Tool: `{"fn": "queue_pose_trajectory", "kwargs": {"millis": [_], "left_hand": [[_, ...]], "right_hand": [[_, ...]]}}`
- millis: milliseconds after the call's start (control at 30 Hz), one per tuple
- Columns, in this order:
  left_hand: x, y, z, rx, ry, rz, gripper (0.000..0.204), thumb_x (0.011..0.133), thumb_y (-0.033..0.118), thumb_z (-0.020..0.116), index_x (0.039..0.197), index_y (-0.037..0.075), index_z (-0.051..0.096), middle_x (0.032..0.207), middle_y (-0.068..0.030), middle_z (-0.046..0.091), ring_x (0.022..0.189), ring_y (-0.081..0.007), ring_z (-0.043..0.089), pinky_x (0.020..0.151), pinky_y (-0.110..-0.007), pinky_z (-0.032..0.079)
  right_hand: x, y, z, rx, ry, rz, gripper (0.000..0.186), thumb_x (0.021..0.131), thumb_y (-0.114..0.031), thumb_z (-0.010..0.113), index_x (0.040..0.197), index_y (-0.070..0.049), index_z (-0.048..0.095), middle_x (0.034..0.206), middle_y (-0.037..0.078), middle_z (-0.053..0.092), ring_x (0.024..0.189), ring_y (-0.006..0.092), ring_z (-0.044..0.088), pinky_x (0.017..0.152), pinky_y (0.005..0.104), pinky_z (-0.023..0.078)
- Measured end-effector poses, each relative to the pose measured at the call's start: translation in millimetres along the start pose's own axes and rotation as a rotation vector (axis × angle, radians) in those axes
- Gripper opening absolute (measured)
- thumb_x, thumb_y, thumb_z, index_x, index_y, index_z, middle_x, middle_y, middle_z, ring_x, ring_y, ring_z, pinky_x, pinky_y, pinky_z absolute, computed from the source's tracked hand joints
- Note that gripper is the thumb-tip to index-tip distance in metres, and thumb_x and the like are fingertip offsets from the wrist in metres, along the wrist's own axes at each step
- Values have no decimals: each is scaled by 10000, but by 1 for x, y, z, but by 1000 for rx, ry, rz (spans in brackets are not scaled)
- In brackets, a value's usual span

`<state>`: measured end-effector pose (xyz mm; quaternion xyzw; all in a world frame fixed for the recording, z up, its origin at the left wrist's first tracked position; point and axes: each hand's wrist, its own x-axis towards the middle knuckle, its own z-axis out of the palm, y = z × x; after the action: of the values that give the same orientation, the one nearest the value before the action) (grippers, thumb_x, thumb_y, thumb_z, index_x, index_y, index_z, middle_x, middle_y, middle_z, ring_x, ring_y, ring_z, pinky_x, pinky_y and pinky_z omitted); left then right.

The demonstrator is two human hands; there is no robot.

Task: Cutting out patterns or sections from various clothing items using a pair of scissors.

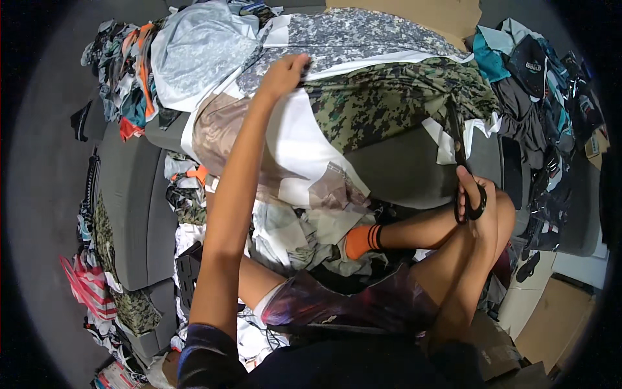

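Note:
My left hand (pixel 284 74) reaches forward and grips the layered fabric where the grey camouflage cloth (pixel 363 35) meets the green camouflage cloth (pixel 382 100) and a white piece (pixel 291 133). My right hand (pixel 478 198) is closed round the black handles of scissors (pixel 471 209), above my bent right knee. The blades point up into the green cloth's right edge, beside cut white strips (pixel 439 137). A brown patterned fabric (pixel 217 126) lies under my left forearm, draped with the other cloths over a dark grey cushion (pixel 402 175).
Piles of mixed clothing and scraps (pixel 120 71) lie at left, with a striped bag (pixel 91 292). More dark and teal garments (pixel 531 104) are at right, near cardboard boxes (pixel 551 324). A cardboard sheet (pixel 453 19) is at the back. My orange-socked foot (pixel 359 243) rests among loose fabric.

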<state>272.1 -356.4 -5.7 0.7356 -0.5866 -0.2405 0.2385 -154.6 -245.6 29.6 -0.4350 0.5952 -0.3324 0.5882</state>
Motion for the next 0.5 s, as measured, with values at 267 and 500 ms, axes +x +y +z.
{"fn": "queue_pose_trajectory", "kwargs": {"millis": [267, 500], "left_hand": [[95, -42, 0, -32, 14, -89, 654, 956, 556, 320, 1233, 32, 596, 1280, -142, 599, 1162, -329, 560, 997, -382, 413], [137, -49, 7, 200, 57, 29, 644, 956, 557, 320, 1227, 45, 602, 1257, -166, 604, 1160, -353, 554, 1006, -398, 405]], "right_hand": [[11, -4, 5, -73, 67, 60, 369, 870, -302, 679, 642, -67, 509, 486, 7, 459, 363, 83, 384, 358, 219, 312], [13, 3, 21, -290, 65, 73, 307, 888, -220, 668, 677, -47, 527, 518, 14, 490, 388, 82, 418, 375, 213, 328]]}}
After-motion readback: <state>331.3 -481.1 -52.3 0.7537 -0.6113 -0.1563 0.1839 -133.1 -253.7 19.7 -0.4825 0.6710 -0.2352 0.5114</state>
